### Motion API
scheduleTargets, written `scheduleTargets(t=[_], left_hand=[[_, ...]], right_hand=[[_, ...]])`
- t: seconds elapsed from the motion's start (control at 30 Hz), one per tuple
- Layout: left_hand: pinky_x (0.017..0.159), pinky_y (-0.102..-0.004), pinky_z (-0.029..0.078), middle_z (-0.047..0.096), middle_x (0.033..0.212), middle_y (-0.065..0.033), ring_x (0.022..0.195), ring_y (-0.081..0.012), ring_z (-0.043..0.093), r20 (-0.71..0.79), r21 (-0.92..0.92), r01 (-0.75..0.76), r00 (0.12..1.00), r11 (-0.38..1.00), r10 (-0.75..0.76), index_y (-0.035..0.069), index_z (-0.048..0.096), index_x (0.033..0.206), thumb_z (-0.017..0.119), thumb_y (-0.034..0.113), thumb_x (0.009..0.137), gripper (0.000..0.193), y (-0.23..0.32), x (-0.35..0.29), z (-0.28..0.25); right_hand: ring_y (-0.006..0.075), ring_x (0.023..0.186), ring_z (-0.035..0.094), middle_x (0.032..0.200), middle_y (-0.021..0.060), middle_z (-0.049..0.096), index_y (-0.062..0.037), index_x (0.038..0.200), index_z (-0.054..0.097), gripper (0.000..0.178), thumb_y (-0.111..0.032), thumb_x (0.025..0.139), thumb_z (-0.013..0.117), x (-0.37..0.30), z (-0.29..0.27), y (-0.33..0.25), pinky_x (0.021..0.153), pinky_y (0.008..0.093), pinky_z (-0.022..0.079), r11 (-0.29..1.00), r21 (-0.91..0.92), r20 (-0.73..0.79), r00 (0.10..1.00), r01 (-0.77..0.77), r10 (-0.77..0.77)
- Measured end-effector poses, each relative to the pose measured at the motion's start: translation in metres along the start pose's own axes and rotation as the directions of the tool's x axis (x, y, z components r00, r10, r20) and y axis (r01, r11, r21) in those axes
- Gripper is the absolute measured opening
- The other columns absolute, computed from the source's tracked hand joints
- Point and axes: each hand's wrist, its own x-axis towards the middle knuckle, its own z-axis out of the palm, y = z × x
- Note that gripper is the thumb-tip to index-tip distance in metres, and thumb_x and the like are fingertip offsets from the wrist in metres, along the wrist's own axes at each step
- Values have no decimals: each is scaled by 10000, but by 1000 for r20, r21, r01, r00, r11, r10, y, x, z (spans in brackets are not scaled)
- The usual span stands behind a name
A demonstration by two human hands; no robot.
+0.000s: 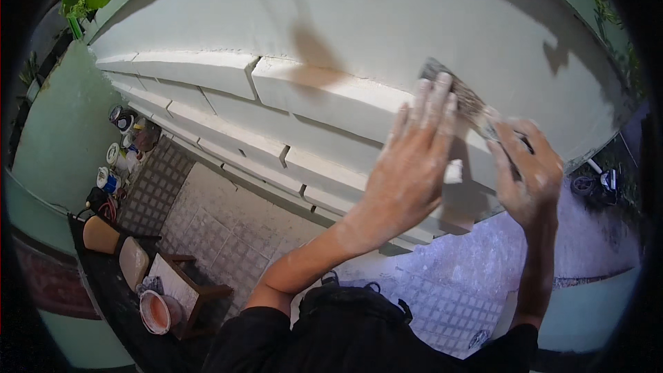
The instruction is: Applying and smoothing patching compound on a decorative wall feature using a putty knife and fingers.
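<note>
Resting on the blade of the scraper (466, 97), the left hand (407, 173) had its fingers almost straight, with narrow gaps between them. The scraper slanted across the pale wall (359, 14), around the upper edge of the top raised blocks (311, 90); whether its edge touched the surface could not be told. Just right of the left hand, a small white lump (453, 171) showed in front of the wall. The right hand (528, 169) had its fingers curled around the scraper's handle.

Beyond the wall's left end stood a green wall (65, 110), with cans (108, 179) near its foot. Well apart from the wall, at lower left, an orange-lined bucket (173, 309) sat beside a stool (207, 293), and tiled floor (214, 231) stretched between. The blocks jutted from the wall in stepped ledges, split by dark joints, passing behind the left hand. Above both hands, the wall's smooth face spread wide. Its right end lay near the right hand, with bluish floor (587, 224) beyond.
</note>
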Motion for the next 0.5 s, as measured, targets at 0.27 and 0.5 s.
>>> scheduleTargets(t=[0.27,0.5], left_hand=[[1194,-557,210,201,1572,-328,1480,-469,188,-41,-8,-28,999,1000,28,-125,279,1469,590,-57,736,800,12,3,9],[1196,-554,212,214,1581,-301,1486,-441,200,-32,61,76,997,995,-74,-99,271,1489,588,-62,717,835,-14,-1,-17]], right_hand=[[287,785,691,964,143,664,-18,1107,720,341,30,770,728,-6,-5,0,665,366,555,1000,-23,28,1000,-6,7],[289,775,681,990,125,645,-75,1183,704,432,25,763,712,24,22,-19,661,375,550,997,51,68,996,-53,50]])
